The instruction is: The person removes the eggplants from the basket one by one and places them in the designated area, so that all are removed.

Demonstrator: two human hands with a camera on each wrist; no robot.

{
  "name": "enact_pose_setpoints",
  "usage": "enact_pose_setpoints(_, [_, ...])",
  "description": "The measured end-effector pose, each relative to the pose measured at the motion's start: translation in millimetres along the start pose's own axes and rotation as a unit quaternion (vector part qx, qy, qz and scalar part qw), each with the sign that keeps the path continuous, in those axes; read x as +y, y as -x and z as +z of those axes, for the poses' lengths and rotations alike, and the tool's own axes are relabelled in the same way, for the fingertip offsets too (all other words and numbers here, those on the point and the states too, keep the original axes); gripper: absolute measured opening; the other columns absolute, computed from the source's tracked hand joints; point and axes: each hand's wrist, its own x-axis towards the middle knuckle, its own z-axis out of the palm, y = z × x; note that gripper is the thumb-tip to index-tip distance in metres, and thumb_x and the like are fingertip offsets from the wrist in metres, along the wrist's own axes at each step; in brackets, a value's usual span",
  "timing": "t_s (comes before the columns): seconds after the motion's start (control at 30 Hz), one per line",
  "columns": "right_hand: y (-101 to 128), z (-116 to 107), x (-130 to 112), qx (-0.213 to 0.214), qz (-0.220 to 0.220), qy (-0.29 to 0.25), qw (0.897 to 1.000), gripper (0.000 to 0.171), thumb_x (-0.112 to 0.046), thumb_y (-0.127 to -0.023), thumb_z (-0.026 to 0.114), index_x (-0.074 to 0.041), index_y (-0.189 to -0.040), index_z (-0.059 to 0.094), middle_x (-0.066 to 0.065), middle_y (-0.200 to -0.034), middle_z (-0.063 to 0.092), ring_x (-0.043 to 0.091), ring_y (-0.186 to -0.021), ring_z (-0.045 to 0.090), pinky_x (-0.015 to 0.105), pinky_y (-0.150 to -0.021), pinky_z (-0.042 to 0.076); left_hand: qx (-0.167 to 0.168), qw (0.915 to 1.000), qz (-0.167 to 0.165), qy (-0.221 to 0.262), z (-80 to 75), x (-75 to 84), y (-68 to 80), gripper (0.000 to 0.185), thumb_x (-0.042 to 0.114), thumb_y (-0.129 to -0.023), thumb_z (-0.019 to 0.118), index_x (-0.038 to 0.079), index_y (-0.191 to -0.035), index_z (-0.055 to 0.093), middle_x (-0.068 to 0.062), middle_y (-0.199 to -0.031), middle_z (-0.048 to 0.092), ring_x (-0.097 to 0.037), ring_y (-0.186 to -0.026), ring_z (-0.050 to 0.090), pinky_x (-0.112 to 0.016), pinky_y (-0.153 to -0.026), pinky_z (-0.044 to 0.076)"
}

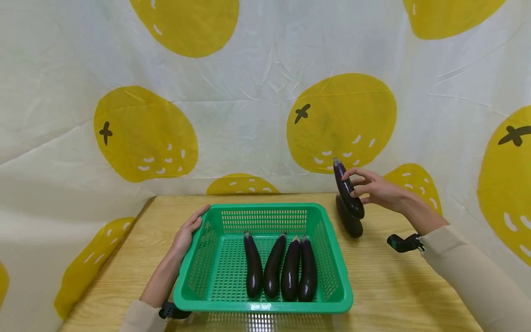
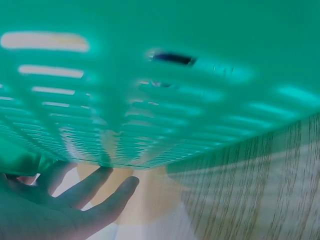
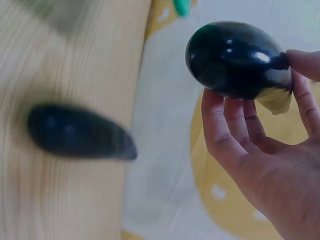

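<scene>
CLERK: Item one: held eggplant [image 1: 345,186]. Whereabouts?

KEEPER: Raised above the far right of the surface [image 1: 373,276], outside the green basket [image 1: 261,306]. Tilted, stem end uppermost. In the head view its lower end overlaps a loose eggplant [image 1: 350,226] lying on the surface; the right-wrist view shows the two apart.

CLERK: Hold?

KEEPER: Right hand [image 1: 378,190]: fingers and thumb curled about the body, grasping it from the right. Left hand [image 1: 187,235]: fingers fairly straight, laid along the basket's left side, no eggplant in them.

CLERK: Handling notes?

KEEPER: By judgement: light to moderate weight, firm, slight give under pressure. Skin glossy and smooth, so probably slippery; a hard pinch could dent or bruise it.

CLERK: Recommended point of hold?

KEEPER: The body, around or slightly below the middle, thumb opposing the fingers. The fuller lower end likely carries most of the weight. The stem looks narrow and would make a poor handle, letting the heavy end swing.

CLERK: Like stock?

KEEPER: Four eggplants [image 1: 272,272] in the basket, from about the centre rightwards, side by side, stem ends toward the far wall. Same dark, glossy finish; same handling presumed.
</scene>
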Motion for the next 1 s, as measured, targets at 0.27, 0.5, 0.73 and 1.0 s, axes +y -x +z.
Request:
enact_pose_setpoints(0.27, [2.2, -28.7, 30.0, 0.029, 0.047, 0.083, 0.995, 0.038, -0.009, -0.1, 0.059, -0.009, -0.134, 0.042, 0.026, -0.144, 0.039, 0.03, -0.107, 0.051, 0.045, -0.085, 0.046, 0.004, 1.0, 0.001, 0.0, -0.4, 0.9, -0.5, 0.051, 0.027, -0.115, 0.027, 0.016, -0.165, 0.029, -0.002, -0.174, 0.021, -0.02, -0.155, 0.022, -0.012, -0.104, 0.029])
enact_pose_setpoints(0.5, [2.8, -40.9, 60.3, 0.022, 0.084, 0.132, 0.987, 0.046, -0.012, -0.102, 0.058, -0.005, -0.142, 0.036, 0.032, -0.156, 0.027, 0.043, -0.129, 0.042, 0.051, -0.095, 0.048, 0.003, 1.0, 0.003, 0.0, 0.2, -0.4, -1.9, 0.051, 0.027, -0.115, 0.026, 0.016, -0.165, 0.029, -0.003, -0.173, 0.022, -0.018, -0.153, 0.024, -0.011, -0.102, 0.03])
enact_pose_setpoints(0.73, [1.6, -41.2, 74.5, 0.031, 0.084, 0.166, 0.982, 0.047, -0.01, -0.1, 0.058, -0.004, -0.142, 0.038, 0.026, -0.129, 0.046, 0.032, -0.107, 0.048, 0.048, -0.088, 0.048, 0.004, 0.9999, 0.011, -0.001, -0.4, 0.1, -2.6, 0.051, 0.026, -0.115, 0.025, 0.015, -0.165, 0.028, -0.004, -0.173, 0.022, -0.018, -0.154, 0.021, -0.008, -0.102, 0.029])
enact_pose_setpoints(1.0, [6.0, -43.1, 89.5, 0.03, 0.1, 0.181, 0.978, 0.055, -0.014, -0.102, 0.056, -0.002, -0.153, 0.037, 0.039, -0.159, 0.028, 0.052, -0.137, 0.04, 0.059, -0.096, 0.05, 0.003, 1.0, 0.003, 0.005, 1.4, 1.9, 0.2, 0.051, 0.028, -0.115, 0.026, 0.017, -0.165, 0.028, -0.003, -0.173, 0.021, -0.014, -0.148, 0.029, -0.01, -0.102, 0.032])
